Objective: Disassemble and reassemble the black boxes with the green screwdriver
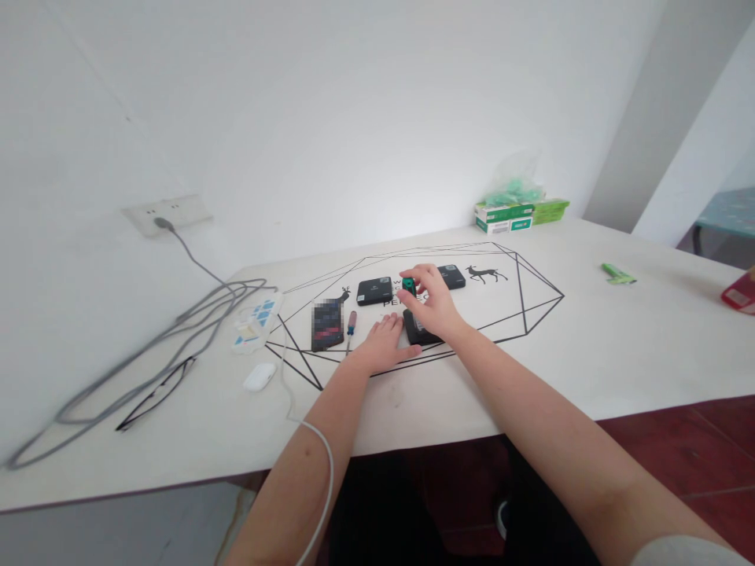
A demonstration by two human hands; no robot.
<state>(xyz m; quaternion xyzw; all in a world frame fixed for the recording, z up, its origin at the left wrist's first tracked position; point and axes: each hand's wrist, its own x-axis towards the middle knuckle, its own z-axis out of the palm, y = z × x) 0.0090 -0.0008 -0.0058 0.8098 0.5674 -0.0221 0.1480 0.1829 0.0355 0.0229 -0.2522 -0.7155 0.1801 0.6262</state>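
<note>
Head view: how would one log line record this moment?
right hand | pinches small green part | above black box | left hand | flat on table beside it

Our right hand (435, 305) pinches a small green piece (409, 285) over a black box (416, 335); our left hand (384, 347) lies flat on the desk (590, 346).

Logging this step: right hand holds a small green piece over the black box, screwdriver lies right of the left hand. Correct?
No. In the head view the screwdriver lies left of the left hand, beside the phone. The right hand does hold the small green piece over the black box.
</note>
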